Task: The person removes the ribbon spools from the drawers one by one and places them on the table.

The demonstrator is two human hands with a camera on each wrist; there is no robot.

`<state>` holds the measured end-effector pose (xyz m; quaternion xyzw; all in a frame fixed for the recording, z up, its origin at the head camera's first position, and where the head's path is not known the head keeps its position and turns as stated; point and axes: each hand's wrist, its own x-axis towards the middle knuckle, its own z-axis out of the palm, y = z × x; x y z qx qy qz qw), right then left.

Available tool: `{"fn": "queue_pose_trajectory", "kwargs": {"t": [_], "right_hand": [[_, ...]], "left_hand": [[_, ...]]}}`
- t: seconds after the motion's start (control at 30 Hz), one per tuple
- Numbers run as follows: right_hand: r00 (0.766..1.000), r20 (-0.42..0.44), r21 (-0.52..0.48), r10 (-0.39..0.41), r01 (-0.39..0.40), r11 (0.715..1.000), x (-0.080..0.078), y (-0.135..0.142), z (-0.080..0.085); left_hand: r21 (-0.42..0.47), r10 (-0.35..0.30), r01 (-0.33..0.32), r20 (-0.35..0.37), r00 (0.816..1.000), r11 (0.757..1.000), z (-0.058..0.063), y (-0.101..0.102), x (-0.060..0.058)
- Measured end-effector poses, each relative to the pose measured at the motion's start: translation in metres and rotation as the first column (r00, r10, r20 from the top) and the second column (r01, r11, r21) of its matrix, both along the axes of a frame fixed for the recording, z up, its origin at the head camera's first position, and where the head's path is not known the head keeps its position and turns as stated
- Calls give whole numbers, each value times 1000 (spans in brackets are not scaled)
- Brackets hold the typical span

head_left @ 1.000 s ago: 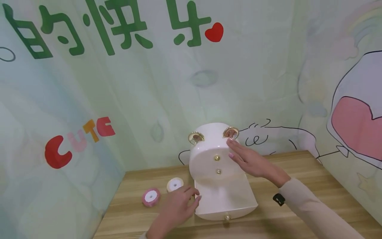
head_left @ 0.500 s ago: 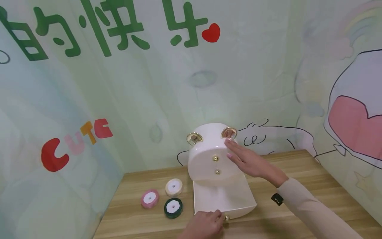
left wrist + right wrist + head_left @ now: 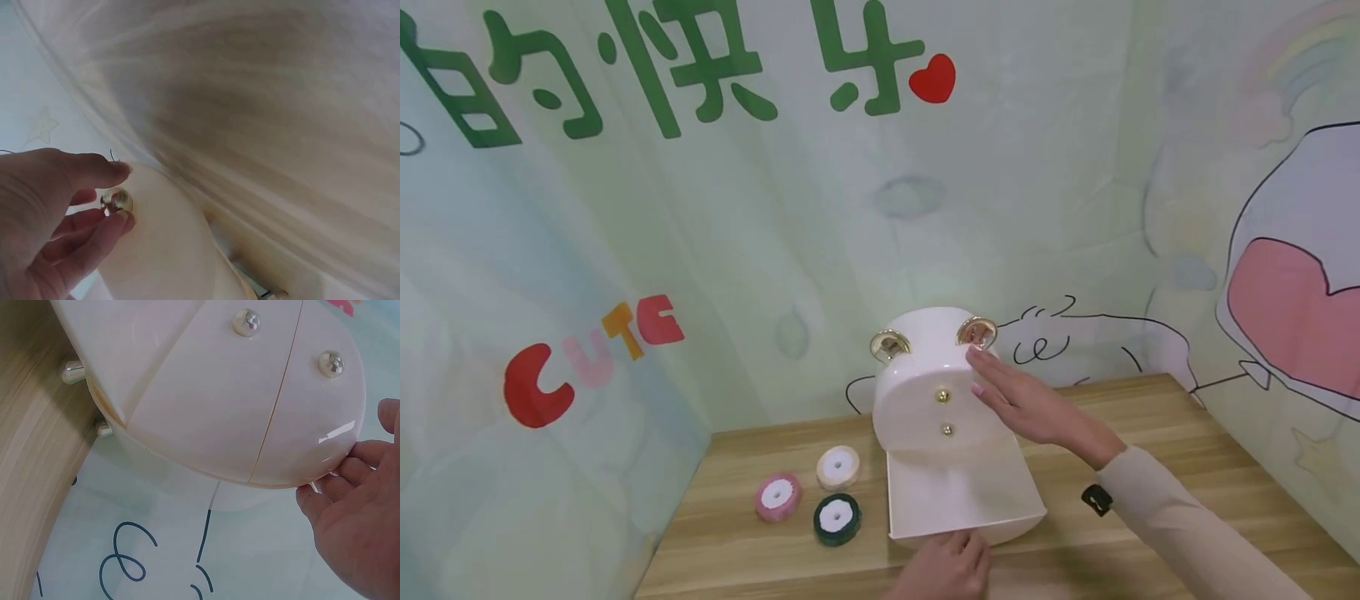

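Note:
A glossy white drawer box (image 3: 917, 408) with rounded top and gold bell-shaped ears (image 3: 890, 344) stands at the back of the table. Its bottom drawer (image 3: 966, 492) is pulled out, and nothing shows inside. My left hand (image 3: 946, 568) is at the drawer's front. In the left wrist view, thumb and fingers curl round its gold knob (image 3: 117, 201). My right hand (image 3: 1030, 404) rests with straight fingers against the box's upper right side. The right wrist view has these fingertips along its curved edge, near two more knobs (image 3: 247, 322) on the shut drawers.
Left of the drawer lie three ribbon spools: pink (image 3: 777, 496), cream (image 3: 838, 467) and dark green (image 3: 837, 518). The wooden table (image 3: 730, 558) ends at a printed cloth backdrop (image 3: 790, 250) close behind the box.
My left hand has gone from the drawer's left side, over the green spool, round to the knob at its front, uncovering the spool. The right hand has stayed against the box.

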<state>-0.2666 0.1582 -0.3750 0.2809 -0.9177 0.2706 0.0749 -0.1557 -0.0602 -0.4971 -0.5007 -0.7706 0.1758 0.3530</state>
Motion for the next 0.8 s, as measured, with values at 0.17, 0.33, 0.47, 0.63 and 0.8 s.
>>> {"fn": "queue_pose_trajectory", "kwargs": {"t": [0.17,0.33,0.47,0.63,0.8], "right_hand": [[1000,18,1,-6,6,1000,0,0,1],[1000,3,-10,-3,3,1000,-1,0,-1],[1000,4,-8,4,-4,1000,-1,0,-2],[1000,-4,-15,8,-8,1000,-1,-1,-1],[1000,4,-23,3,-3,1000,1,0,0]], "left_hand": [[19,-13,13,-11,1000,1000,-5,4,-4],[-11,6,-6,-13,1000,1000,-7,5,-7],[-27,10,-10,-11,1000,1000,-6,4,-6],[17,-1,2,-36,999,1000,-4,4,-6],[26,1,0,-50,999,1000,-3,4,-8]]}}
